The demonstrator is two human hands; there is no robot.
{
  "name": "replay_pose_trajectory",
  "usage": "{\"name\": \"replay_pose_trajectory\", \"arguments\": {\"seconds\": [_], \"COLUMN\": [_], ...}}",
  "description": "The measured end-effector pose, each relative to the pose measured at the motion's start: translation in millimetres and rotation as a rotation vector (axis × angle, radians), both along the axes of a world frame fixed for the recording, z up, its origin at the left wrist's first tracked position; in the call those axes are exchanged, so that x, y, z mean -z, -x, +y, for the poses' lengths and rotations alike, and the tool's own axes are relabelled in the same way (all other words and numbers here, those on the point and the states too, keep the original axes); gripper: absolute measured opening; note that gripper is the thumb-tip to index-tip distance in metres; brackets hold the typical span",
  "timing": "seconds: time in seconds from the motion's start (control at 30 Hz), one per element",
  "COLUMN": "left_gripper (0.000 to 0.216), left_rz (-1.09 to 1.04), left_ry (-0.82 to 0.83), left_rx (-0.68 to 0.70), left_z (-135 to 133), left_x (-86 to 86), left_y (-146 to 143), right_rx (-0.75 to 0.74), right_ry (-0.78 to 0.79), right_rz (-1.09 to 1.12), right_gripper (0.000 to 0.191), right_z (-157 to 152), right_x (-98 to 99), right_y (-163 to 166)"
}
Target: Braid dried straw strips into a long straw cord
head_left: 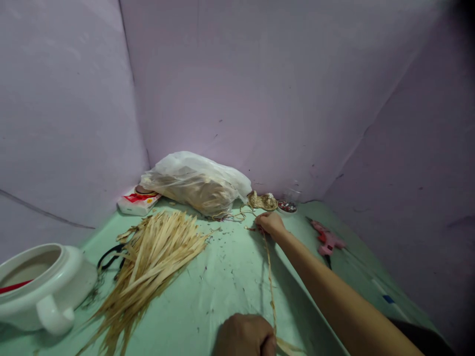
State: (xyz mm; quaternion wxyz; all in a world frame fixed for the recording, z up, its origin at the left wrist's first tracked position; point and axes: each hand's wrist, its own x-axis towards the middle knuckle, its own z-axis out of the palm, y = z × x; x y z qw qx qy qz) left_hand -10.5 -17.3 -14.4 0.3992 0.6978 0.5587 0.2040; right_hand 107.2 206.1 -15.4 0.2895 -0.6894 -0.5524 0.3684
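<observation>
My left hand (247, 336) is at the bottom edge, closed in a fist on the near end of a braided straw cord (270, 277). The cord runs straight away over the green table (230, 277) to my right hand (270, 223), which is stretched far forward and pinches the cord's far end. Just beyond that hand lies a small coiled piece of woven straw (262, 200). A loose heap of dry straw strips (154, 257) lies to the left of the cord.
A plastic bag of straw (196, 185) lies at the back wall. A pink glue gun (326, 240) is on the right, a dish of beads (287, 205) behind it. Black scissors (109, 257), a white pot (40, 287) and a red-and-white box (138, 201) stand on the left.
</observation>
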Motion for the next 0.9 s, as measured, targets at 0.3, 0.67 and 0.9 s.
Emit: {"name": "replay_pose_trajectory", "arguments": {"seconds": [0.3,0.67,0.9], "left_gripper": [0.015,0.023,0.02], "left_rz": [-0.11,-0.521,-0.469], "left_ry": [-0.012,-0.143,-0.077], "left_rx": [-0.086,-0.55,-0.412], "left_z": [-1,35,46], "left_x": [8.4,-32.8,-41.6], "left_y": [-4,49,63], "right_rx": [-0.007,-0.042,-0.302], "right_ry": [0.045,-0.075,-0.416], "right_rz": [0.44,0.349,0.317], "right_gripper": [0.011,0.03,0.028], "right_z": [-9,-74,-90], "right_x": [-23.5,-17.0,-28.8], "right_y": [-3,-26,-12]}}
